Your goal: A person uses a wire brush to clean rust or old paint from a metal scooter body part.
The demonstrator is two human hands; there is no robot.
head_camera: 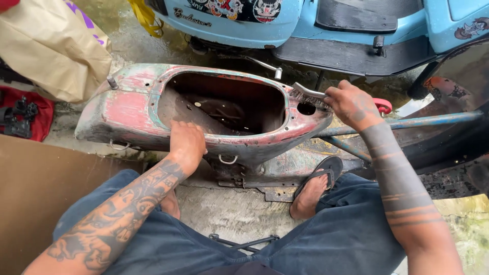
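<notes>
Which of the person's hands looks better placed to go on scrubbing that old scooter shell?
Probably the right hand: it grips the wire brush, bristles on the scooter shell rim. The left hand rests on the near rim, holding no tool.

Landmark: stripped scooter shell (pixel 204 109). Its large top opening is unobstructed; a hand fits in. Left hand (pixel 187 143) blocks the near rim; right hand (pixel 351 104) with wire brush (pixel 308 95) blocks the shell's right end. Behind the shell, blue scooter (pixel 331 25) closes the passage. Left of it, tan bag (pixel 51 51). Bare concrete in front.
</notes>
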